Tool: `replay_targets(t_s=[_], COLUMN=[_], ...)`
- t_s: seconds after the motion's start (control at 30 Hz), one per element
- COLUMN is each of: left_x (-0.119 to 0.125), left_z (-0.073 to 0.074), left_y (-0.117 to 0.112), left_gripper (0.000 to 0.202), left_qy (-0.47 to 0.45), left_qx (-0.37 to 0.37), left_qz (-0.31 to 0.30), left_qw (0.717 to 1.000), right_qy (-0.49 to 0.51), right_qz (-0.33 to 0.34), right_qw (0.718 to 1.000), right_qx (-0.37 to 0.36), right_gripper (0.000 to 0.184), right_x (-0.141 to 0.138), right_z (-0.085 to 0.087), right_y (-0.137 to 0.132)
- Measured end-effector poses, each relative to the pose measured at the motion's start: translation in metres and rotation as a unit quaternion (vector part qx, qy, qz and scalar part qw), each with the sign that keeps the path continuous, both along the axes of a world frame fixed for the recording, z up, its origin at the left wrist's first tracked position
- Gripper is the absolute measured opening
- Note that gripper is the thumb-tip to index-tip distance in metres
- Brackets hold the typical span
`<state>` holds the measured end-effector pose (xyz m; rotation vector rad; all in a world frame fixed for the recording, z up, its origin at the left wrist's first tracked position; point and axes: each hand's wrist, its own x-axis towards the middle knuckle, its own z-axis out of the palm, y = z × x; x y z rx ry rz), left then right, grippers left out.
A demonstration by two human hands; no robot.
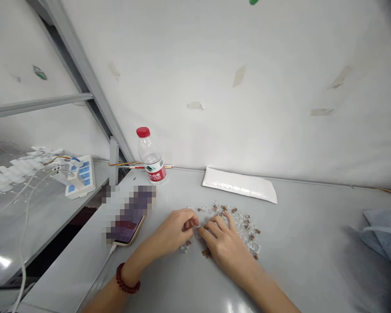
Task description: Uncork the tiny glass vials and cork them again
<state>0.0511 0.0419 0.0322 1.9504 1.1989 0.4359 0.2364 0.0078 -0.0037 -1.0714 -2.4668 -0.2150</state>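
Head view: your left hand (173,229) and right hand (227,245) are close together over a loose scatter of clear plastic pieces (243,226) mixed with small brown bits (246,221), which lies on the grey bench (299,248) in front of you. The fingers (189,221) of your left hand curl inward and come together narrowly near the pile's left edge; whether they hold a small piece, you cannot tell from this view. The fingers (220,224) of your right hand are spread and arched, reaching onto the pile, and show nothing gripped. A few strays sit below your hands: a clear piece (183,248) just beside your left hand, and a brown cluster (206,253) at the edge of your right palm.

A red bead bracelet (127,278) circles your left wrist. Further up the bench stand a water bottle with a red cap (151,156) and a white padded envelope (239,184). A phone (127,230), partly blurred out, lies to your left with a white cable (106,256) attached. A grey-blue cloth (382,237) lies at the right, and a power strip (80,176) with blue switches sits on a lower shelf (35,217) to the left.
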Motion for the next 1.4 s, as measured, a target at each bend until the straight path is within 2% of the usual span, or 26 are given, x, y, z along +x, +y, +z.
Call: replay_targets(t_s=[0.1,0.27,0.43,0.53,0.63,0.77,0.87,0.93,1.03,1.23,1.4], left_x=[0.002,-0.001,-0.005,-0.005,-0.005,-0.002,0.004,0.008,0.011,0.01,0.011], left_z=[0.004,0.007,0.011,0.012,0.01,0.007,0.005,0.004,0.001,-0.004,-0.001], left_y=[0.0,0.001,-0.001,-0.003,-0.003,-0.002,-0.004,-0.007,-0.008,-0.006,-0.009], left_gripper=[0.015,0.012,0.01,0.01,0.01,0.018,0.019,0.015,0.019,0.026,0.032], left_qy=[-0.01,-0.028,-0.07,-0.063,-0.063,-0.03,0.031,0.047,0.051,0.072,0.053], left_qx=[-0.044,-0.077,-0.139,-0.156,-0.167,-0.089,-0.017,0.002,0.029,0.049,0.009], left_qz=[-0.003,0.005,-0.051,-0.071,-0.058,-0.008,-0.032,-0.056,-0.061,-0.028,-0.01], left_qw=[0.999,0.997,0.987,0.983,0.982,0.996,0.999,0.997,0.996,0.996,0.999], right_qy=[0.001,0.016,0.055,0.068,0.066,0.088,0.132,0.17,0.217,0.217,0.203], right_qz=[-0.006,-0.013,0.01,0.006,-0.001,-0.005,-0.021,-0.044,-0.075,-0.079,-0.068], right_qw=[1.0,0.999,0.995,0.992,0.992,0.991,0.986,0.98,0.969,0.967,0.969], right_qx=[-0.016,-0.038,-0.085,-0.102,-0.104,-0.104,-0.101,-0.096,-0.094,-0.111,-0.122], right_gripper=[0.019,0.017,0.007,0.012,0.017,0.019,0.021,0.023,0.023,0.022,0.023], right_x=[0.001,0.0,0.002,0.004,0.004,0.005,0.01,0.015,0.022,0.024,0.022], right_z=[0.001,0.0,-0.002,0.0,0.001,0.0,0.001,0.004,0.009,0.011,0.009], right_y=[-0.001,-0.001,0.002,0.004,0.004,0.003,0.003,0.003,0.003,-0.001,-0.005])
